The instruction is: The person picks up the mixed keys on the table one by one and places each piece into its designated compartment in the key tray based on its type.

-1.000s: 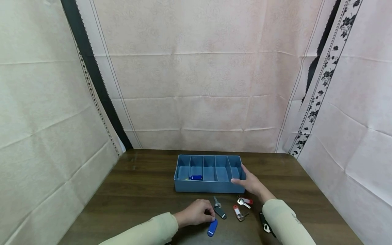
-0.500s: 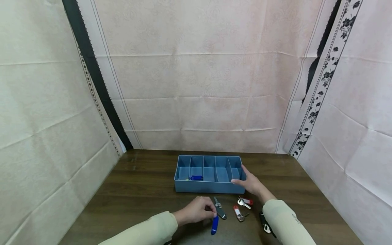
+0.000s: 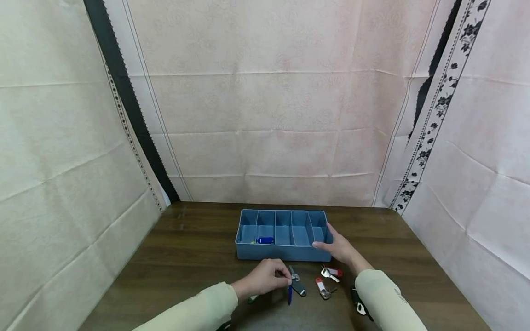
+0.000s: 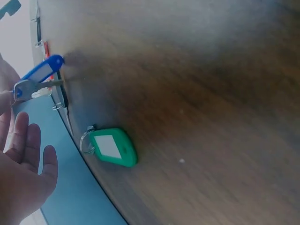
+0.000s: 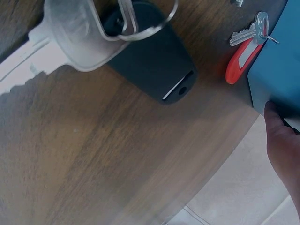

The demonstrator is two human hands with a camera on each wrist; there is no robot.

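Note:
My left hand (image 3: pixel 267 277) pinches a blue key tag (image 3: pixel 290 295), which hangs almost edge-on below the fingertips, just above the table. In the left wrist view its key (image 4: pixel 33 88) overlaps the blue tag; the other fingers are spread. My right hand (image 3: pixel 341 249) rests on the right end of a blue divided box (image 3: pixel 283 252), thumb at the front rim and index finger stretched along the side. Inside the box, another blue key tag (image 3: pixel 265 240) lies in the second compartment from the left.
A dark key tag (image 3: pixel 298 288) and two red key tags (image 3: pixel 320 286) lie before the box. Beside the right forearm is a black key tag (image 5: pixel 159 70) with its key (image 5: pixel 70 37). A green key tag (image 4: pixel 115 147) lies under the left hand. Cloth hangs around the table.
The left hand has lifted the blue key tag from the table and moved it slightly toward the box, uncovering the green tag. The right hand stays on the box.

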